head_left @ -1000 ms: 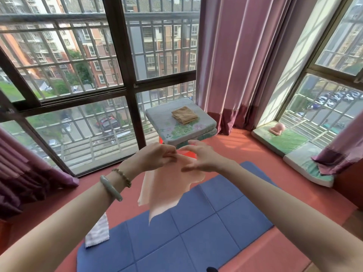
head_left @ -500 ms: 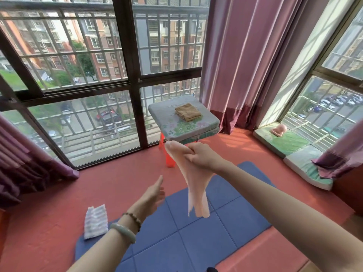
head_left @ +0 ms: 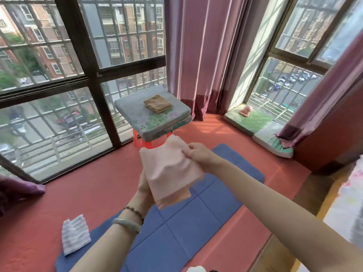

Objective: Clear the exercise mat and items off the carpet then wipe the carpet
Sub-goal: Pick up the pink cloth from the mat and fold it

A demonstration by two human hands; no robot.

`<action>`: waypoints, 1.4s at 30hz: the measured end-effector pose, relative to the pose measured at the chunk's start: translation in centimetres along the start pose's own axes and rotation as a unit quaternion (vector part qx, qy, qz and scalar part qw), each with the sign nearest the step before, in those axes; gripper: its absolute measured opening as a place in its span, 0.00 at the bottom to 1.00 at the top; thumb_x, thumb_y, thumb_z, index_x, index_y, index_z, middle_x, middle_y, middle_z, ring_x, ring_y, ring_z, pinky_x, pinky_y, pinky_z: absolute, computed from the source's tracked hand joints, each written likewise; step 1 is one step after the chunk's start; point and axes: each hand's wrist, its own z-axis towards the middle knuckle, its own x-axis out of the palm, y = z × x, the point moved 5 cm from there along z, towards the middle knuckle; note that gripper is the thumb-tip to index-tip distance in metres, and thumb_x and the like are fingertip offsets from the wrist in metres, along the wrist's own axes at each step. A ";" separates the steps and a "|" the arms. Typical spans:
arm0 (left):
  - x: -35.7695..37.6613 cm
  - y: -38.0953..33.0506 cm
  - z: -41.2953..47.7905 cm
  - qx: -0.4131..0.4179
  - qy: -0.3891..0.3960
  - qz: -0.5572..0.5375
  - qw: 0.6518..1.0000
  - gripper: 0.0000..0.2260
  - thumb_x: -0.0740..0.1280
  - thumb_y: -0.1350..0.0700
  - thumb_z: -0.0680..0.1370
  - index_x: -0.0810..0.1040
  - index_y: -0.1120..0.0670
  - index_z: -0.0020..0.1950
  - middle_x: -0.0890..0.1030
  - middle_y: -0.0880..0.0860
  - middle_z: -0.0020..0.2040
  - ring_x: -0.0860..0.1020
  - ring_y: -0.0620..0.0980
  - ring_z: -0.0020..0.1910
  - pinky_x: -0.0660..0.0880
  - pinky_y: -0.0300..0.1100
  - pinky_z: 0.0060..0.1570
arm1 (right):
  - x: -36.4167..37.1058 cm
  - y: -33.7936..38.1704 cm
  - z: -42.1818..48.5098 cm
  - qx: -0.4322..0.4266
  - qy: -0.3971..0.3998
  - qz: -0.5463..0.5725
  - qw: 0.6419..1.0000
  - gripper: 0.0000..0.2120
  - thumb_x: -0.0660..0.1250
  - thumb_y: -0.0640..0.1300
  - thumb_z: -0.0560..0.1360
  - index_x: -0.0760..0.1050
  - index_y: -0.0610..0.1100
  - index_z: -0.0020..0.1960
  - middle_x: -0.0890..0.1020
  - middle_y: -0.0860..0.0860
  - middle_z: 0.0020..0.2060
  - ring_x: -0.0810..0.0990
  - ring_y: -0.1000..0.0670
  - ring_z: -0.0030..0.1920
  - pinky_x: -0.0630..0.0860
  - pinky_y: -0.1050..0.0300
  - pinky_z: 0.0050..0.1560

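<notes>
Striped white cloth lies on the red carpet at the near-left corner of the blue exercise mat, touching or overlapping it; lifting the mat first would likely drag or tip it. Left hand sits under the pink cloth with its fingers hidden, so its grip cannot be told. Right hand pinches the cloth's upper edge. The cloth hangs part-folded above the mat, and a slack pinch could spill the fold or drop it.

Mat on carpet; stool behind, towel atop.
</notes>
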 end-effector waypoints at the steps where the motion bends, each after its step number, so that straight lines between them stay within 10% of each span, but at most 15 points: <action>1: 0.5 0.2 0.4 0.004 -0.009 0.013 1.000 0.23 0.53 0.45 0.81 0.81 0.59 0.53 0.84 0.59 0.46 0.83 0.55 0.42 0.81 0.47 0.37 | -0.8 -1.6 0.1 0.016 -0.009 -0.006 1.000 0.10 0.61 0.40 0.78 0.69 0.43 0.38 0.74 0.47 0.39 0.73 0.49 0.40 0.70 0.55 0.40; 5: 2.7 2.4 2.0 -0.026 -0.007 0.032 0.999 0.29 0.52 0.39 0.79 0.85 0.58 0.48 0.84 0.59 0.50 0.83 0.57 0.46 0.80 0.49 0.40 | -4.4 -5.8 -0.2 0.011 -0.054 -0.041 0.998 0.08 0.66 0.44 0.75 0.73 0.40 0.50 0.75 0.47 0.46 0.74 0.48 0.48 0.71 0.55 0.47; 10: 6.4 5.9 5.0 -0.041 0.003 0.047 0.998 0.26 0.55 0.41 0.79 0.84 0.60 0.49 0.84 0.59 0.48 0.83 0.57 0.45 0.81 0.48 0.41 | -10.1 -10.8 -0.2 0.121 0.031 0.142 0.982 0.34 0.75 0.58 0.66 0.69 0.45 0.66 0.74 0.53 0.59 0.72 0.50 0.63 0.68 0.49 0.67; 14: 11.0 9.9 8.2 -0.050 -0.004 0.094 0.994 0.26 0.54 0.43 0.80 0.85 0.58 0.41 0.84 0.56 0.38 0.83 0.53 0.36 0.79 0.44 0.33 | -15.4 -13.0 -1.1 0.130 0.105 0.277 0.946 0.24 0.75 0.47 0.66 0.76 0.40 0.59 0.82 0.45 0.53 0.81 0.45 0.54 0.76 0.48 0.58; 22: 19.7 20.2 17.3 -0.147 -0.029 0.190 0.970 0.42 0.43 0.27 0.72 0.78 0.59 0.56 0.84 0.60 0.49 0.79 0.58 0.54 0.74 0.53 0.48 | -31.1 -17.6 -2.1 0.043 -0.098 0.126 0.986 0.15 0.72 0.44 0.64 0.75 0.43 0.49 0.82 0.46 0.47 0.81 0.48 0.46 0.78 0.51 0.49; 27: 24.1 23.7 21.4 -0.082 0.040 0.330 0.940 0.28 0.73 0.50 0.68 0.74 0.61 0.65 0.82 0.58 0.54 0.82 0.56 0.50 0.79 0.46 0.43 | -39.3 -20.7 -3.0 0.039 -0.173 0.173 0.969 0.20 0.73 0.42 0.62 0.73 0.43 0.52 0.80 0.46 0.46 0.80 0.47 0.44 0.77 0.52 0.46; 30: 27.0 25.1 24.3 -0.047 0.044 0.353 0.934 0.25 0.72 0.59 0.64 0.76 0.61 0.60 0.82 0.59 0.49 0.82 0.53 0.42 0.79 0.44 0.37 | -43.5 -24.1 -2.6 0.073 -0.221 0.261 0.937 0.17 0.68 0.35 0.71 0.70 0.42 0.58 0.80 0.44 0.46 0.79 0.46 0.41 0.76 0.57 0.39; 37: 34.7 31.2 33.0 -0.126 0.139 0.323 0.928 0.22 0.68 0.55 0.70 0.74 0.55 0.64 0.80 0.58 0.59 0.79 0.56 0.55 0.76 0.53 0.57 | -52.2 -30.5 -0.4 0.114 -0.272 0.295 0.909 0.20 0.68 0.34 0.73 0.69 0.44 0.62 0.78 0.42 0.42 0.75 0.46 0.37 0.70 0.59 0.33; 42: 39.7 34.0 42.3 -0.131 0.137 0.338 0.922 0.20 0.69 0.55 0.70 0.75 0.55 0.61 0.83 0.56 0.53 0.82 0.53 0.50 0.80 0.48 0.45 | -60.6 -32.8 4.4 0.125 -0.284 0.290 0.906 0.17 0.65 0.32 0.73 0.71 0.42 0.60 0.78 0.43 0.46 0.76 0.50 0.37 0.71 0.61 0.28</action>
